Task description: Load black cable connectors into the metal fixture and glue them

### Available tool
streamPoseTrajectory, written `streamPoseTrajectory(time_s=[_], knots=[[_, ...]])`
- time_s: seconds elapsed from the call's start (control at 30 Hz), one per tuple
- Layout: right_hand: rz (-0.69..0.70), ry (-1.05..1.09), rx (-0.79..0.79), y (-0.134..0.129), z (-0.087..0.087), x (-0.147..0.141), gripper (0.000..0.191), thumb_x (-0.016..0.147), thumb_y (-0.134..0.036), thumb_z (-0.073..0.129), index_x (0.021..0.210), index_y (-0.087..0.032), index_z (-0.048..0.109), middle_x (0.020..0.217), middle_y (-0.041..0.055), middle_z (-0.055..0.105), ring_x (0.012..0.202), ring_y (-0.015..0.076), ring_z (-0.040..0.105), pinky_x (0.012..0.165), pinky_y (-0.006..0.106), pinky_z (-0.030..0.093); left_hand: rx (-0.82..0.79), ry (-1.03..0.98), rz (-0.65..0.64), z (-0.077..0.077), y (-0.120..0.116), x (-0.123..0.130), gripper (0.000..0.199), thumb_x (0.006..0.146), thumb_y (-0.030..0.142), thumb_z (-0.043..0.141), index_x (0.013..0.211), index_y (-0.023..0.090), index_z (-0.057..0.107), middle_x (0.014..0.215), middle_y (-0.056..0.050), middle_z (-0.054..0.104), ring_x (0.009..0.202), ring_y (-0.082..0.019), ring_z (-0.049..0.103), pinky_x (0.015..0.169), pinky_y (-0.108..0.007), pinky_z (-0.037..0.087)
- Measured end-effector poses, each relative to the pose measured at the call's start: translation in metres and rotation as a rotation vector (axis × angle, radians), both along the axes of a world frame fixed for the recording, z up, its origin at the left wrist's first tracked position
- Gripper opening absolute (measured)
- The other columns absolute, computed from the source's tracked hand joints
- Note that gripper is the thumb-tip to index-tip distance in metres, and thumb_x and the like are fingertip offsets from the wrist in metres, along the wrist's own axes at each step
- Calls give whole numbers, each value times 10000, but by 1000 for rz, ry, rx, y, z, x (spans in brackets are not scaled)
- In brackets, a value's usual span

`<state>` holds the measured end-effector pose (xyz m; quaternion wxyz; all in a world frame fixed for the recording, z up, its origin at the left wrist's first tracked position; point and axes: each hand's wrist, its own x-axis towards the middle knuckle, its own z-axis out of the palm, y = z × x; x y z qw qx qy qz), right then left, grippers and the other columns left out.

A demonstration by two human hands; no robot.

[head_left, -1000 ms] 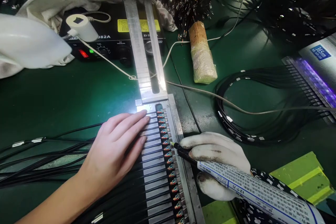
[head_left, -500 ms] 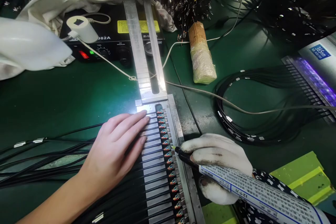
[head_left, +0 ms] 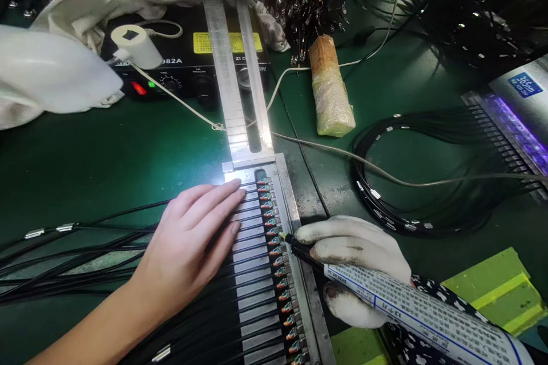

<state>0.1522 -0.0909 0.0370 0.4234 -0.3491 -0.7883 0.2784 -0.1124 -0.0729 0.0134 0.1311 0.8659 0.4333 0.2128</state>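
My left hand [head_left: 188,242] lies flat, fingers together, pressing a row of black cables [head_left: 64,262] onto a metal fixture [head_left: 257,296]. The cable ends with small coloured wire tips [head_left: 278,265] sit in a line down the fixture's slot. My right hand [head_left: 355,265], in a soiled white glove, grips a white printed glue tube [head_left: 411,311]. The tube's black nozzle [head_left: 295,245] touches one of the wire tips about halfway down the row.
A metal rail [head_left: 235,80] runs back from the fixture over a black controller box [head_left: 188,63]. A white cloth [head_left: 85,5], a wrapped block [head_left: 329,91], a coil of black cables [head_left: 428,182], a UV lamp unit [head_left: 514,120] and yellow-green pads [head_left: 500,291] lie around.
The nozzle tip has stayed near the same wire tips, shifting only slightly along the row. My left hand has not moved.
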Motion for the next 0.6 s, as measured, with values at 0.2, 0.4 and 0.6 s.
streamPoseTrajectory(time_s=[0.2, 0.4, 0.6], knots=[[4, -15, -7, 1, -1, 0, 154, 803, -260, 609, 896, -140, 634, 965, 97, 737, 859, 191, 723, 730, 293, 582, 3, -2, 5, -1, 0, 0, 464, 892, 150, 572, 1346, 166, 483, 1357, -96, 550, 1185, -260, 487, 1011, -458, 414], [-12, -76, 66, -4, 8, 4, 169, 892, -308, 557, 922, -151, 610, 980, 100, 732, 896, 197, 720, 761, 296, 584, 3, -5, 0, -1, 0, 1, 463, 894, 157, 571, 1348, 166, 480, 1370, -98, 540, 1199, -264, 479, 1018, -464, 415], [-32, -78, 49, -13, 11, 3, 232, 952, -355, 492, 881, -161, 600, 930, 68, 735, 844, 162, 724, 752, 271, 565, 3, -7, 1, -1, 1, 2, 460, 896, 164, 568, 1348, 170, 481, 1367, -97, 545, 1190, -268, 482, 1010, -471, 418]])
